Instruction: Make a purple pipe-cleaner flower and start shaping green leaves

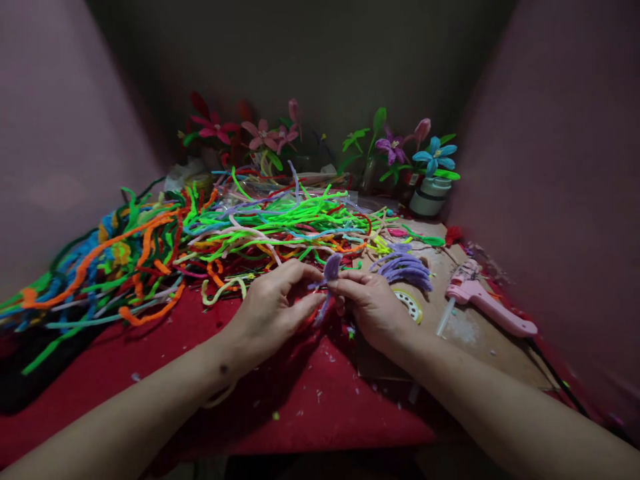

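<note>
We see two bare hands working close together over the near middle of a red cloth (pixel 300 413). The left hand (pixel 267 297) grasps the left side of a fuzzy purple piece (pixel 332 268) with thumb and forefinger, and the right hand (pixel 377 310) pinches the same piece from the right. One petal-like part of it stands up above the fingertips, and a thinner part hangs below them. Just right of the right hand we find a bunch of purple stems (pixel 406 268) and, partly covered by that hand, a yellow-rimmed disc (pixel 409 305) with holes. Farther right, a pink glue gun (pixel 493 308) lies on a sheet of cardboard (pixel 480 347), a clear stick pointing out of it toward the near left. Beyond the hands we have a heap of bright green stems (pixel 295 212) mixed with other colours, and to the left a tangled multicoloured bundle (pixel 135 250) in orange, blue and green. Along the far side stand made-up flowers: a red one (pixel 217 128) and a pink one (pixel 261 137) on the left, a purple one (pixel 393 148) and, over a pale jar (pixel 429 197), a blue one (pixel 436 157) on the right.
</note>
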### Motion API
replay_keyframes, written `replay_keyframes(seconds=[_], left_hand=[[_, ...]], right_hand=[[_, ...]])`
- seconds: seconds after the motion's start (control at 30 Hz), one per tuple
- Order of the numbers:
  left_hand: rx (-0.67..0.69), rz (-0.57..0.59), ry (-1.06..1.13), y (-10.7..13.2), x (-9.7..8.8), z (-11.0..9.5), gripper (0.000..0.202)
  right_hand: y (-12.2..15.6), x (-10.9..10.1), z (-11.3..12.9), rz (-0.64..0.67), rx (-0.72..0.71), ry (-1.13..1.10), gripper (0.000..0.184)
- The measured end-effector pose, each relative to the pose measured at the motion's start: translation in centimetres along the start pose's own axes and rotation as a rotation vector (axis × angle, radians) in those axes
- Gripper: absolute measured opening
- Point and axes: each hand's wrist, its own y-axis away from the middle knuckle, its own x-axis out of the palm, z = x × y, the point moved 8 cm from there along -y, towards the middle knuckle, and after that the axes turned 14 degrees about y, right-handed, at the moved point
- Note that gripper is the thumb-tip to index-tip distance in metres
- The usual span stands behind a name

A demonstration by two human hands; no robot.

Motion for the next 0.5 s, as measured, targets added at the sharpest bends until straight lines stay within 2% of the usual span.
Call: replay_keyframes(seconds=[0.1, 0.2, 0.27, 0.37, 0.5], left_hand=[[-0.290, 0.002, 0.373, -0.1, 0.5, 2.0, 0.024], [-0.460, 0.044, 0.668, 0.3, 1.8, 3.3, 0.024], [-0.514, 0.058, 0.807, 0.4, 2.5, 3.9, 0.023], [-0.548, 0.055, 0.882, 0.4, 2.8, 4.6, 0.020], [-0.578, 0.089, 0.829, 0.5, 2.6, 5.0, 0.020]], right_hand=[[-0.3, 0.4, -0.5, 0.067, 0.038, -0.150, 0.009], [-0.3, 0.8, -0.8, 0.122, 0.071, -0.200, 0.012], [-0.3, 1.0, -0.8, 0.157, 0.078, -0.192, 0.011], [-0.2, 1.0, -0.5, 0.166, 0.056, -0.138, 0.012], [-0.3, -0.5, 0.8, 0.021, -0.057, -0.008, 0.016]])
